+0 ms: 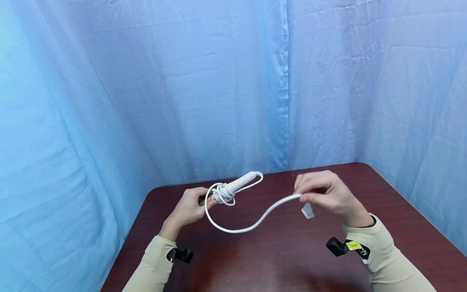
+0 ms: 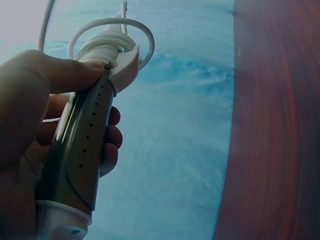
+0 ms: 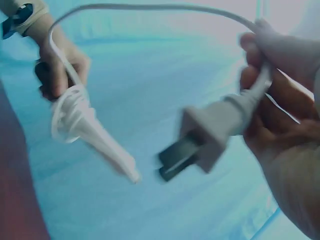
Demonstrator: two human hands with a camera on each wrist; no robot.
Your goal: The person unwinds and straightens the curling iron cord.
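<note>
Nearest the viewer, two beige sleeves [image 1: 386, 259] extend over the dark red-brown desk [image 1: 277, 259], each wrist carrying a small black camera mount. The left hand [image 1: 187, 209] is closed around the barrel end of a curling iron [image 1: 233, 187], fingers wrapped beneath it and thumb pressed on top; the left wrist view shows the perforated olive-grey barrel [image 2: 82, 150] in the palm and the thumb near the white clamp lever. The iron is held above the desk, its white handle pointing away and to the right. Several turns of white cord [image 1: 240, 227] are wound around the handle next to the hand, and the remaining length sags in a loose curve toward the right. The right hand [image 1: 328, 194] pinches the cord just behind the plug [image 1: 307, 211], fingers curled; the plug hangs below the fingers, prongs exposed, clear of the desk. Beyond the desk, a wrinkled blue curtain [image 1: 219, 81] encloses the area on three sides.
</note>
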